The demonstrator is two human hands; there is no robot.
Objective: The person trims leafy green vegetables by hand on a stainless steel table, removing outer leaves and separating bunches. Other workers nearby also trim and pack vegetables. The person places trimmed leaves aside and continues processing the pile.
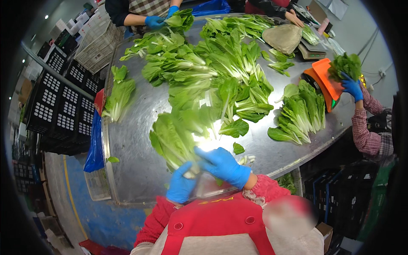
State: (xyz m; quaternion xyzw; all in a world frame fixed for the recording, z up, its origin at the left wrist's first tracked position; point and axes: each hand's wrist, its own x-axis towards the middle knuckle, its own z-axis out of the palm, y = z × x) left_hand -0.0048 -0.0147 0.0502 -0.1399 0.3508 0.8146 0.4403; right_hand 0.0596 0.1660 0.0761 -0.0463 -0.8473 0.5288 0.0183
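Note:
Just above the near part of the metal table, a head of leafy greens (173,140) tilts with its leaves up and left and its pale root end towards me. My left hand (181,185), in a blue glove, grips that root end between thumb and fingers. From the right, my right hand (223,165), also blue-gloved, reaches to the lower stems. Its fingertips are blurred where they meet the plant, so its grip is unclear. A large pile of loose greens (191,73) lies beyond. Cut stem pieces (248,160) and a torn leaf (238,148) rest beside my right hand.
The metal table (137,153) has a raised rim. Bunched greens (299,111) lie right, near an orange scale pan (326,79), where a co-worker's gloved hand (352,87) holds greens. Two other people work across the table. Black crates (63,105) stand left.

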